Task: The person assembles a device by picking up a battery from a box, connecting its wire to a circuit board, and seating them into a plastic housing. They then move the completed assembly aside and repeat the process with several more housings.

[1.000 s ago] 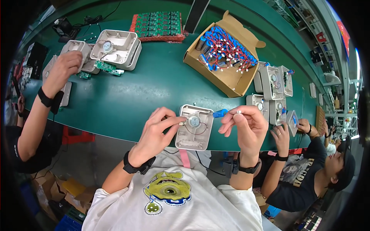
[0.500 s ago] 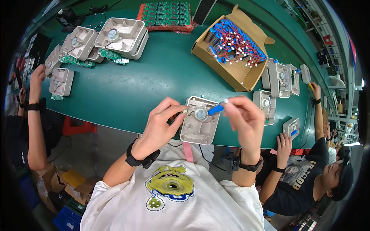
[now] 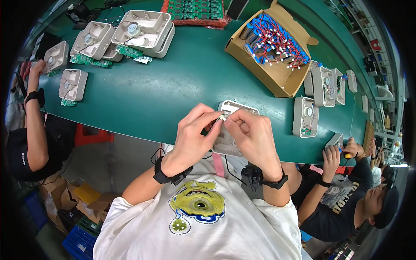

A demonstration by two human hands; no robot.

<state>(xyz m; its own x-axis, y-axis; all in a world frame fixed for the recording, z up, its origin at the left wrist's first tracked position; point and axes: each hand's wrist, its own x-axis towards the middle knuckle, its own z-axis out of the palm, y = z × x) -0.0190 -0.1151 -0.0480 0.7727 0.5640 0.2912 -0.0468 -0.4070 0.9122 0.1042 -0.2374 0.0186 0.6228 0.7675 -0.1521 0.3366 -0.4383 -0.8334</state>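
Note:
A light grey plastic housing [image 3: 227, 148] rests at the table's front edge before me, largely covered by my hands. Over its upper left part, my left hand [image 3: 195, 128] pinches a small white connector [image 3: 223, 117] between thumb and fingertips. My right hand [image 3: 253, 134] meets it there from the other side, its thumb and forefinger closed at the same connector. The inside of the housing, with its round speaker, is hidden behind my right hand. No blue battery shows at my hands now.
An open carton [image 3: 260, 71] of blue batteries with red wires stands at back right. Grey housings [image 3: 305, 117] sit right, others [image 3: 143, 30] back left with green boards. Green circuit boards [image 3: 195, 11] lie at the back. Co-workers' hands [image 3: 331, 158] work on both sides.
My right hand has come left and down from holding a blue battery over the housing to meet my left hand at the connector. The camera view has shifted slightly.

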